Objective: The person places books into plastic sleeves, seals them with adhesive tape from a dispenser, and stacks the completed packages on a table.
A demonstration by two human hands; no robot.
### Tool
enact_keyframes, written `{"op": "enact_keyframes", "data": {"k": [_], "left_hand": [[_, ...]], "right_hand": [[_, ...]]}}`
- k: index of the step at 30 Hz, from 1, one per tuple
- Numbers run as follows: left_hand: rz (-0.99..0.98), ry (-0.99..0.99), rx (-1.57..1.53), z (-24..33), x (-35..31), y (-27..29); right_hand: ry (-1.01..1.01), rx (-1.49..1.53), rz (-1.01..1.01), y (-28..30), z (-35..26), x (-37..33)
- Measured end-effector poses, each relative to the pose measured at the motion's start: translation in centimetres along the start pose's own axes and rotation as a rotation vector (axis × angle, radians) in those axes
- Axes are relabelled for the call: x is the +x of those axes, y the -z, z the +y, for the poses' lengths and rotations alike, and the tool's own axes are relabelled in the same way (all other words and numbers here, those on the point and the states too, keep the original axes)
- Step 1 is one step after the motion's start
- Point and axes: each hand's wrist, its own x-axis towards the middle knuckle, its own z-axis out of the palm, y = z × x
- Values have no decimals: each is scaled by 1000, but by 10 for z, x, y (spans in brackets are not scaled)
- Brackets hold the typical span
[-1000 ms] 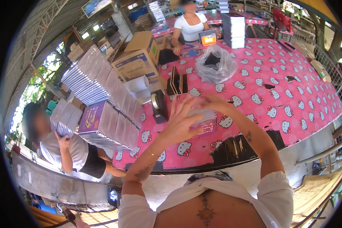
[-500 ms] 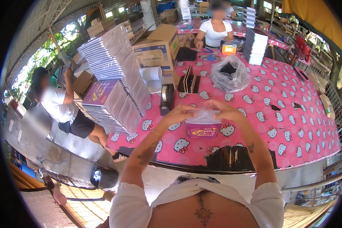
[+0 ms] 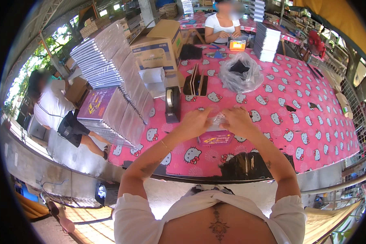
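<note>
A purple-covered bundle [image 3: 215, 138] of what looks like notebooks stands on the table in front of me, partly hidden by my hands. Clear plastic [image 3: 218, 120] gathers over its top. My left hand [image 3: 196, 123] pinches the plastic from the left, fingers bent. From the other side my right hand [image 3: 236, 122] closes on the same plastic with curled fingers. Just beyond my left hand is a black tape dispenser [image 3: 173, 106].
Tall plastic-wrapped stacks of spiral notebooks [image 3: 122, 95] stand at left. Behind are a cardboard box [image 3: 156, 51], a dark organizer [image 3: 196, 85] and a clear plastic bag [image 3: 240, 73]. One person [image 3: 223, 26] sits across the pink table [image 3: 272, 142]; another [image 3: 55, 105] stands at left.
Both hands have come closer over the bundle and bunched the plastic together. My view has shifted slightly. The person at left has turned and lowered an arm.
</note>
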Motion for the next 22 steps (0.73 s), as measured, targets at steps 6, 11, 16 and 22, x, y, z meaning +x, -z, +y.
{"op": "enact_keyframes", "data": {"k": [6, 11, 16, 22], "left_hand": [[-297, 282, -654, -62, 30, -6], [-550, 261, -690, -60, 72, -20], [608, 497, -173, -137, 30, -43], [431, 820, -922, -269, -64, -45]], "right_hand": [[-11, 855, -220, -19, 56, 23], [-65, 862, -155, -26, 61, 12], [-178, 719, -34, -32, 60, 2], [-154, 723, -23, -42, 54, 21]]}}
